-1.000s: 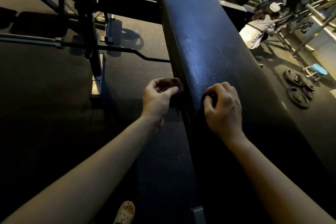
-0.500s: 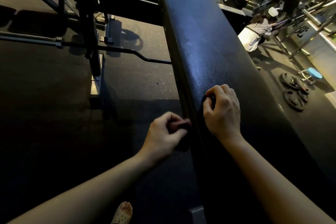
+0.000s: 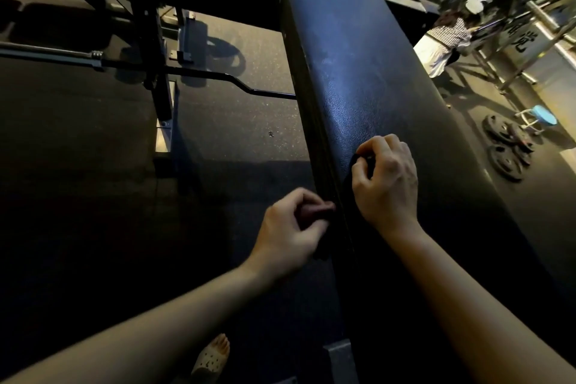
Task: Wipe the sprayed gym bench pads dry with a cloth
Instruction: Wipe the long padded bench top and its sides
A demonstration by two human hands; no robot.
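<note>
While draped over the near left edge of the bench pad (image 3: pixel 358 56), the dark cloth (image 3: pixel 348 179) lies partly on the top surface and partly down the side (hard to separate from the black vinyl). Right hand (image 3: pixel 386 184) rests on the pad top, fingers curled together and clamped on the cloth's upper end. Left hand (image 3: pixel 290 237) sits against the pad's side, thumb and fingers pinching a fold of the hanging part. Curl bar (image 3: pixel 199 73) lies on the floor to the left. Weight plates (image 3: pixel 505 146) and a blue stool (image 3: pixel 544 118) stand well apart at right.
</note>
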